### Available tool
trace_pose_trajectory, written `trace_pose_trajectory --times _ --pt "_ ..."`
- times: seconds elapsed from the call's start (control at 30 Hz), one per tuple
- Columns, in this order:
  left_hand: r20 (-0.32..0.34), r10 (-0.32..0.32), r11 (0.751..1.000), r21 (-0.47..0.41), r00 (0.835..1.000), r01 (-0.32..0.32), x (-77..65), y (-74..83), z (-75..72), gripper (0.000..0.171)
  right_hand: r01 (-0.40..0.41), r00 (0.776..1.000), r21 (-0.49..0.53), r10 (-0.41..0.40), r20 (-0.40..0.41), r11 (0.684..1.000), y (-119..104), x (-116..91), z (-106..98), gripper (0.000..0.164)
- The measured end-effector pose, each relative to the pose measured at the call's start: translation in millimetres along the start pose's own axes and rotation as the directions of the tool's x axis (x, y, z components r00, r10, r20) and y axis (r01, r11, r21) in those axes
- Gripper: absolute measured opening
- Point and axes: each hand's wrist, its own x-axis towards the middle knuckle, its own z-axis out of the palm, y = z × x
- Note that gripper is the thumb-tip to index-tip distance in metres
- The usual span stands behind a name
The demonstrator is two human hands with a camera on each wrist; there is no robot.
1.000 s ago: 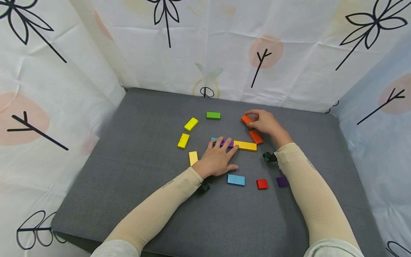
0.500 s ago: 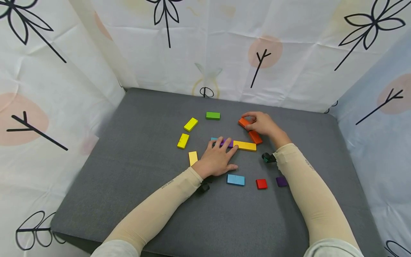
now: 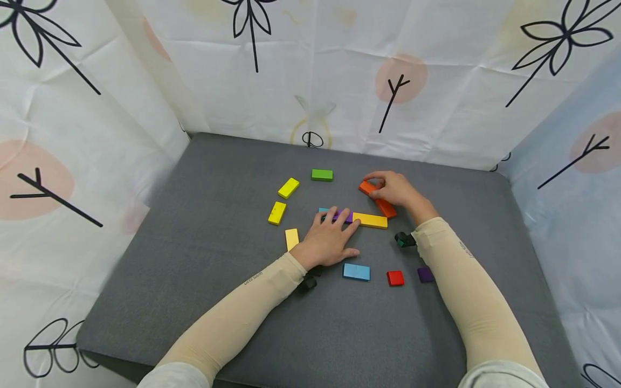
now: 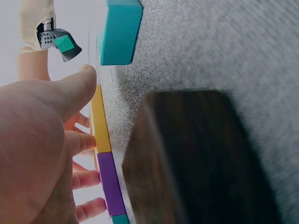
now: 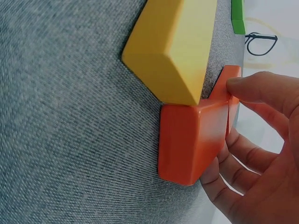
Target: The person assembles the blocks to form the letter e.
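My left hand rests with spread fingers on a row of blocks: a blue one at the left end, a purple block in the middle and an amber block at the right. My right hand pinches the far orange block between thumb and fingers. That block lies slanted on the table, its near end against a second orange block. In the right wrist view, the second orange block touches the amber block's corner. Fingers partly hide the blue and purple blocks in the head view.
Around the row lie a green block, two yellow blocks, a pale yellow block, a light blue block, a red block and a dark purple block. A blurred dark brown block-like thing sits close to the left wrist camera.
My right hand has shifted slightly left and nearer with the far orange block, bringing it up against the second orange block. The left hand has stayed still.
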Motion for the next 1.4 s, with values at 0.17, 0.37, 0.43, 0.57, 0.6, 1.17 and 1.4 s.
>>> trace_pose_trajectory --times 0.17,0.37,0.43,0.57,0.6,1.17,1.4 --pt "-0.018 0.008 1.0 0.007 1.0 -0.008 -3.4 0.6 -1.6 0.083 -0.001 1.0 0.003 0.001 0.002 1.0 -0.6 -0.2 1.2 0.051" --pt "-0.036 0.014 1.0 0.021 0.999 -0.013 -5.9 0.5 -2.3 0.082 -0.003 1.0 0.006 0.003 0.006 1.0 -0.4 0.0 1.4 0.052" --pt "-0.038 0.015 1.0 0.023 0.999 -0.014 -6.3 0.5 -2.5 0.082 -0.005 1.0 0.012 0.005 0.008 1.0 -0.5 -0.6 1.1 0.053" --pt "-0.043 0.017 0.999 0.031 0.999 -0.016 -7.0 0.4 -2.9 0.083 -0.005 1.0 0.019 0.005 0.005 1.0 0.1 -1.3 1.0 0.053" --pt "-0.041 0.018 1.0 0.027 0.999 -0.016 -6.8 0.5 -2.9 0.083 -0.004 1.0 0.019 0.004 0.003 1.0 0.6 -0.9 1.2 0.053" --pt "-0.037 0.017 1.0 0.022 0.999 -0.016 -5.5 0.3 -2.1 0.083 0.003 1.0 0.018 -0.003 0.001 1.0 1.8 -0.4 1.1 0.052" --pt "-0.042 0.021 0.999 0.029 0.999 -0.02 -7.6 0.5 -3.5 0.082 -0.001 1.0 0.019 0.001 -0.003 1.0 1.5 -0.1 2.2 0.052"
